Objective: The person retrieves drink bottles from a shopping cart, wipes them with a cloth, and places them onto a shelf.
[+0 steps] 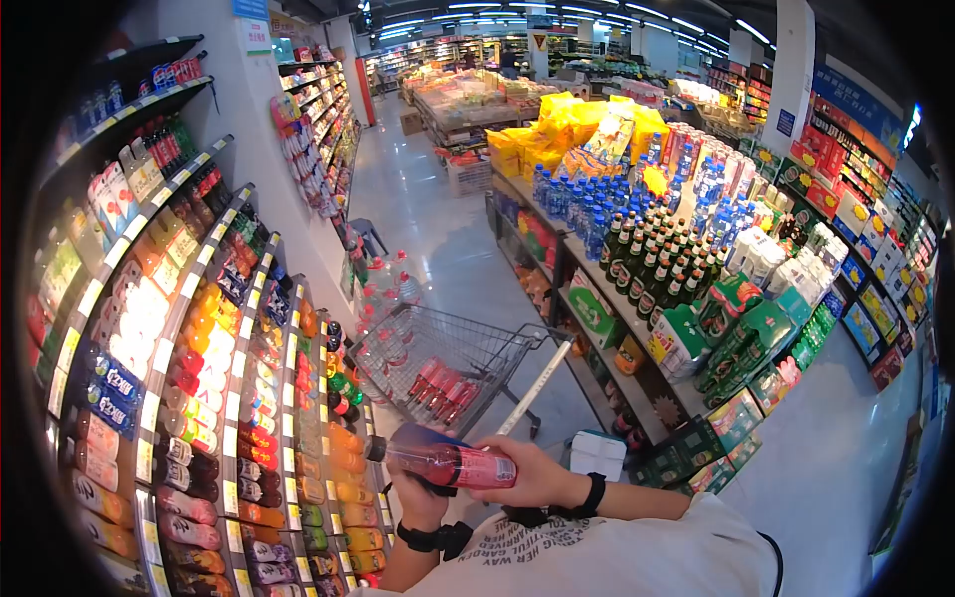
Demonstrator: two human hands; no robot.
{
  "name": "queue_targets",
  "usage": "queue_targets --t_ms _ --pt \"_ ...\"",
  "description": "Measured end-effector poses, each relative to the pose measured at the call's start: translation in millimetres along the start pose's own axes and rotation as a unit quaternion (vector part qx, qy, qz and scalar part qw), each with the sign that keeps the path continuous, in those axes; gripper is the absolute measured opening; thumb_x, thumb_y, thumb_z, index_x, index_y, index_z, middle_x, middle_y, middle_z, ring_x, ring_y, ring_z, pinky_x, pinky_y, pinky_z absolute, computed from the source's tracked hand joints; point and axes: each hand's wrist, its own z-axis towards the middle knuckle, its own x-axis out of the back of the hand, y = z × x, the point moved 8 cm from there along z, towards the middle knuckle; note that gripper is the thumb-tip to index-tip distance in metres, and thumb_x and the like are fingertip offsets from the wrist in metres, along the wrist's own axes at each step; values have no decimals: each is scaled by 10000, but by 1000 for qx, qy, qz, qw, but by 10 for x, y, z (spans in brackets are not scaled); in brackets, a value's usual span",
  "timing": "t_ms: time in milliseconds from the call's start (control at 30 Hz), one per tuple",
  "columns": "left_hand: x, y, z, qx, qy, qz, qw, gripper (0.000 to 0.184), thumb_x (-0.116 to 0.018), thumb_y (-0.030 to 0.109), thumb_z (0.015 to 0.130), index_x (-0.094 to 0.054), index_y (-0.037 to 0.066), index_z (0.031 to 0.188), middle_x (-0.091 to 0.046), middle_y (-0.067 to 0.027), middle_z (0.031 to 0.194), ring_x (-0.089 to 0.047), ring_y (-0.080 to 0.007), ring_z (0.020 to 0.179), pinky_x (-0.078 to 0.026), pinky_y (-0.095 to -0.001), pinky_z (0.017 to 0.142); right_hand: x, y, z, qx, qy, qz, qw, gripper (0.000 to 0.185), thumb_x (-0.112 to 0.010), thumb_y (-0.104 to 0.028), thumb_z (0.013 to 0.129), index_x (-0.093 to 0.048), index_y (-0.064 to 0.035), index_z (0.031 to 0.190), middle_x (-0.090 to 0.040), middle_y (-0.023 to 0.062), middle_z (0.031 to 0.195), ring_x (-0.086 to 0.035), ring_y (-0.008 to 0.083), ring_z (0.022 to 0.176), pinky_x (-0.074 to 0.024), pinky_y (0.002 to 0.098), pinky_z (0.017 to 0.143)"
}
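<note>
A plastic drink bottle [443,460] with dark contents, a black cap and a pinkish label lies nearly level in front of my chest, cap toward the shelves on the left. My right hand [532,472] is wrapped round its base end. Under the bottle, my left hand [420,505] is closed against it; its fingers are partly hidden. Both wrists wear black straps. Just beyond my hands stands a wire shopping cart [477,343], with several red-labelled bottles [443,390] inside.
Drink shelves [231,448] full of bottles run along the left. On the right, a display stand [597,358] carries beer bottles [657,264], blue-capped bottles [577,204] and yellow bags [562,124]. A white box-like object [597,453] is on the floor. An aisle [398,174] leads away between them.
</note>
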Motion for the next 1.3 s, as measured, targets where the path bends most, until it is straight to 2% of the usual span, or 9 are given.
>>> queue_targets --t_ms 100,167,300,400,500,600,767,1100,1300 --pt "547 274 -149 30 73 -29 996 622 -344 609 1009 -548 54 1201 -660 -172 1070 -661 -354 998 -530 -503 918 -283 30 11 18 22 22 999 647 -893 -261 757 -585 -15 1270 -693 89 1063 -662 152 948 -534 322 874" --pt "456 572 -322 22 5 -90 996 621 -353 627 999 -559 67 1169 -654 -176 994 -656 -376 938 -542 -530 860 -358 45 1 -24 65 -6 998 615 -885 -251 764 -601 -14 1255 -691 83 1065 -652 143 961 -530 318 875" --pt "787 903 -641 39 59 -75 995 602 -370 639 989 -560 93 1156 -637 -169 972 -634 -376 902 -529 -589 820 -468 91 -161 -128 157 13 979 588 -872 -237 776 -603 -16 1248 -683 76 1073 -632 128 990 -522 319 877" --pt "955 964 -802 83 60 -93 990 576 -391 620 987 -557 93 1152 -637 -152 1007 -618 -364 960 -512 -598 857 -487 59 -337 -43 198 -8 979 593 -881 -219 754 -600 -10 1233 -687 93 1060 -645 151 975 -523 318 870" --pt "1128 981 -926 99 72 -63 990 561 -394 598 990 -547 83 1152 -638 -167 1015 -623 -379 959 -513 -595 862 -464 -172 -741 37 246 -157 956 623 -898 -215 714 -599 -7 1220 -692 121 1049 -672 191 941 -533 320 842" --pt "1228 919 -948 153 30 -55 986 561 -400 586 986 -537 68 1154 -639 -183 1022 -629 -390 968 -514 -592 869 -538 -159 -1309 103 225 -332 910 650 -910 -252 640 -613 -32 1175 -697 152 958 -705 315 801 -557 370 707" --pt "1135 857 -991 216 6 -77 973 565 -422 578 979 -526 51 1155 -638 -199 1029 -638 -401 988 -525 -581 879 -694 -461 -1847 77 179 -433 880 676 -893 -280 610 -592 -52 1171 -680 141 889 -677 330 719 -536 385 625" --pt "786 702 -1118 212 -42 -73 974 557 -381 578 991 -529 65 1151 -634 -187 1017 -640 -398 959 -517 -611 869 -409 -741 -1397 204 360 -341 844 653 -915 -278 606 -614 -66 1145 -692 146 950 -700 313 788 -565 377 717" --pt "446 626 -1253 198 -78 -135 968 579 -432 558 976 -529 23 1175 -626 -224 1058 -644 -418 1002 -522 -585 901 -12 -1309 -999 373 291 -313 824 746 -912 -307 622 -556 -30 1216 -688 143 950 -692 301 748 -553 363 670"
